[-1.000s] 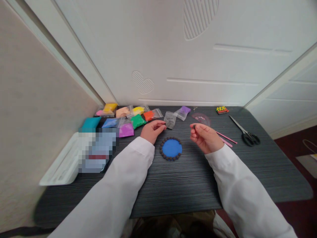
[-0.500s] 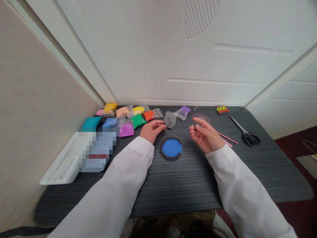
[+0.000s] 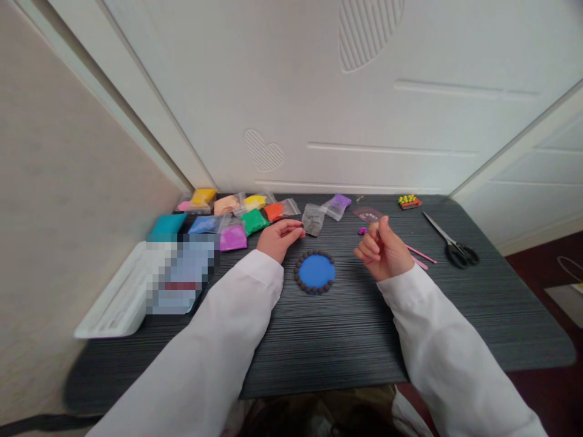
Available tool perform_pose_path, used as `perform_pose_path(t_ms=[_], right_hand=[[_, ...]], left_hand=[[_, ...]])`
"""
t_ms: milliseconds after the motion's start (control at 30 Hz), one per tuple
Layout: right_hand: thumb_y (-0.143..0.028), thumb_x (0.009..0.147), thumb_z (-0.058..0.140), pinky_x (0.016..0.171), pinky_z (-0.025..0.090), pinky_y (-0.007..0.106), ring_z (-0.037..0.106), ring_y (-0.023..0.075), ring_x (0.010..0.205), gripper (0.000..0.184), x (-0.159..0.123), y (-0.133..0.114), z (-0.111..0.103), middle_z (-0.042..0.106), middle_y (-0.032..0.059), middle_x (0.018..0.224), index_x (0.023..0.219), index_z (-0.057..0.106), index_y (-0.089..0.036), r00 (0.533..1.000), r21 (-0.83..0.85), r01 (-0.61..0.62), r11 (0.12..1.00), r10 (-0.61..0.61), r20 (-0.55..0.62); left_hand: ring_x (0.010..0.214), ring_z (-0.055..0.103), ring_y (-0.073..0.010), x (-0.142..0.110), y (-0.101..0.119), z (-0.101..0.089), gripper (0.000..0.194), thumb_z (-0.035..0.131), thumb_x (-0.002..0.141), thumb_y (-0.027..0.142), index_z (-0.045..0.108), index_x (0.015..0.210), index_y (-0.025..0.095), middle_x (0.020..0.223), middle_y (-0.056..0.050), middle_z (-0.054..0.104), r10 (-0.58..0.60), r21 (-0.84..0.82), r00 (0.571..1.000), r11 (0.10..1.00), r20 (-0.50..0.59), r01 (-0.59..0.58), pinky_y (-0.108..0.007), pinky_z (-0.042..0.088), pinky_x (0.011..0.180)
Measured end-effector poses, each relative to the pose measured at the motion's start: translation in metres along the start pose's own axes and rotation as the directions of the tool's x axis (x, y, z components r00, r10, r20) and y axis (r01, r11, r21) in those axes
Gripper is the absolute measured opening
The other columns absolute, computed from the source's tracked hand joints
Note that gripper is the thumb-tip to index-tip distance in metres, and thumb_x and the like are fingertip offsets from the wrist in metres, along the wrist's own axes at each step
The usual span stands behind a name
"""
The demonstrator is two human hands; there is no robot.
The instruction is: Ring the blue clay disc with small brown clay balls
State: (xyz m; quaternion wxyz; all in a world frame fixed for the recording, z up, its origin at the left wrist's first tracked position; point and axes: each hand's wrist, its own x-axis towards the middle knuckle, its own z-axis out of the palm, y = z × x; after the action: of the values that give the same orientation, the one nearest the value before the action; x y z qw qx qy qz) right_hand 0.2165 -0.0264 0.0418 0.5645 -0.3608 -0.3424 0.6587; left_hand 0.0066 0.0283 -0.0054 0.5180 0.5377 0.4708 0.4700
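Note:
A blue clay disc [image 3: 315,271] ringed with several small dark balls lies on the dark striped table [image 3: 346,340]. My left hand [image 3: 279,238] rests just left of the disc with its fingers pressed together, next to a small grey clay bag [image 3: 313,220]; what it pinches is not clear. To the right of the disc, my right hand [image 3: 383,252] is lifted and curled with the thumb up. A tiny purple piece [image 3: 362,230] lies at its fingertips. Whether anything is inside that hand is hidden.
Several coloured clay bags [image 3: 232,218] lie at the back left, a purple bag [image 3: 337,205] behind the disc. A white tray [image 3: 118,300] is at the left. A pink protractor [image 3: 368,213], pink sticks [image 3: 421,252], scissors [image 3: 455,249] and a small colourful piece [image 3: 409,201] lie right.
My right hand has turned and curled its fingers inward, with the thumb now up. It uncovered the protractor and a tiny purple piece. My left hand has stayed put.

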Motion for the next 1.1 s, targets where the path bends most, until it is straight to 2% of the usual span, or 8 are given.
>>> perform_pose_path(t_ms=[167,267,367,467,567,800,967,1100], right_hand=[[-0.032,0.064,0.065,0.05,0.041,0.02,0.047,0.0045,0.048,0.018,0.002,0.005,-0.005,0.056,-0.005,0.059,0.073,0.055,-0.021,0.999,-0.015,-0.01,1.0,0.009,-0.045],[-0.025,0.064,0.066,0.067,0.046,0.023,0.057,0.0076,0.071,0.025,0.002,0.006,-0.006,0.063,-0.0004,0.084,0.088,0.059,-0.022,0.998,-0.03,-0.042,0.999,0.04,-0.058],[-0.025,0.066,0.063,0.067,0.046,0.023,0.057,0.0072,0.072,0.028,0.001,0.005,-0.004,0.061,-0.0007,0.084,0.094,0.057,-0.023,1.0,-0.008,-0.026,1.0,0.026,0.0],[-0.033,0.074,0.054,0.052,0.041,0.022,0.043,0.0042,0.046,0.02,0.0,0.006,-0.001,0.047,-0.0061,0.058,0.091,0.056,-0.023,0.998,-0.035,0.022,0.999,-0.02,0.052],[-0.043,0.08,0.041,0.047,0.035,0.023,0.029,0.0047,0.038,0.024,0.001,0.01,-0.003,0.029,-0.0088,0.047,0.081,0.053,-0.022,0.995,-0.267,0.101,0.958,-0.098,0.025],[-0.032,0.075,0.05,0.073,0.037,0.033,0.053,0.0143,0.072,0.027,0.008,0.02,-0.022,0.061,0.0017,0.076,0.099,0.055,-0.021,0.98,-0.794,0.147,0.59,-0.196,0.036],[-0.027,0.08,0.043,0.081,0.032,0.038,0.057,0.0178,0.083,0.025,0.007,0.025,-0.022,0.065,0.0038,0.087,0.104,0.048,-0.019,0.956,-0.983,0.163,-0.087,-0.23,0.179],[-0.033,0.078,0.049,0.082,0.028,0.041,0.052,0.0216,0.094,0.016,0.006,0.028,-0.02,0.063,0.0043,0.093,0.085,0.056,-0.022,0.948,-0.969,0.168,-0.183,-0.24,0.21]], left_hand=[[0.071,0.063,-0.0161,0.001,-0.003,0.0,0.034,0.068,0.058,0.035,0.062,0.084,0.013,0.072,-0.005,0.067,-0.008,-0.041,1.0,0.999,-0.009,0.008,-0.035,0.046,0.081],[0.071,0.063,-0.0161,0.001,-0.004,-0.001,0.035,0.069,0.058,0.035,0.062,0.084,0.013,0.072,-0.006,0.067,-0.013,-0.058,1.0,0.998,-0.013,0.012,-0.035,0.046,0.081],[0.072,0.062,-0.0153,0.002,-0.004,-0.002,0.038,0.068,0.059,0.034,0.062,0.09,0.014,0.074,-0.005,0.067,-0.015,-0.082,1.0,0.997,0.001,0.015,-0.035,0.046,0.081],[0.071,0.061,-0.0126,0.003,-0.003,-0.003,0.037,0.067,0.061,0.031,0.062,0.095,0.017,0.074,-0.003,0.066,-0.025,-0.166,1.0,0.986,0.008,0.026,-0.033,0.047,0.081],[0.067,0.06,-0.0102,0.002,-0.001,-0.004,0.028,0.067,0.061,0.024,0.065,0.088,0.016,0.07,-0.001,0.064,-0.076,-0.313,0.997,0.947,-0.014,0.067,-0.031,0.047,0.08],[0.067,0.061,-0.011,0.001,0.007,-0.006,0.021,0.066,0.063,0.022,0.064,0.081,0.012,0.068,-0.003,0.064,-0.144,-0.495,0.99,0.86,0.005,0.128,-0.03,0.048,0.077],[0.068,0.063,-0.0125,0.001,0.006,-0.006,0.025,0.07,0.056,0.013,0.062,0.08,0.011,0.071,-0.004,0.066,-0.162,-0.499,0.987,0.853,0.021,0.151,-0.03,0.049,0.077],[0.066,0.063,-0.0129,0.0,0.007,-0.005,0.024,0.07,0.058,0.016,0.062,0.08,0.011,0.07,-0.004,0.067,-0.162,-0.48,0.986,0.863,0.031,0.157,-0.029,0.05,0.072]])
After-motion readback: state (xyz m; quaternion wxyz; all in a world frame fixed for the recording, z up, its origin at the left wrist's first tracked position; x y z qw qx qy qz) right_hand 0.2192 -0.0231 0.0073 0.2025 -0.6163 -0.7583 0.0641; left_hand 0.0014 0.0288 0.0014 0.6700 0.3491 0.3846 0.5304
